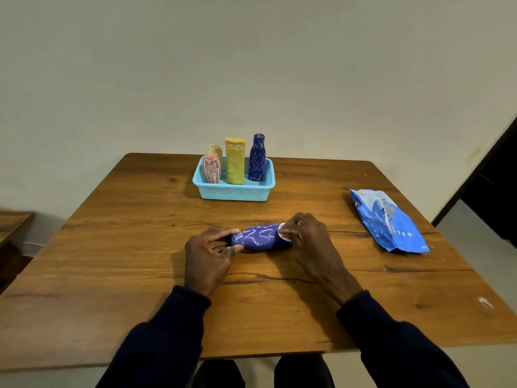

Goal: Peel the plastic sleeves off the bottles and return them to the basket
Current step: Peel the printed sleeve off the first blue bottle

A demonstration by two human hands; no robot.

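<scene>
A purple bottle [260,237] with white squiggles lies on its side at the middle of the wooden table [140,275]. My left hand [208,259] grips its narrow neck end. My right hand [306,236] pinches something white at its wide base end. Farther back stands a light blue basket [233,191] holding an upright purple bottle [256,158], a yellow bottle [235,161], a pink bottle [211,168] and a tan bottle [215,151] behind it.
A blue plastic bag [387,219] lies on the table to the right. A beige wall rises right behind the table. A lower wooden surface [14,222] shows at the left edge, a dark doorway at the far right.
</scene>
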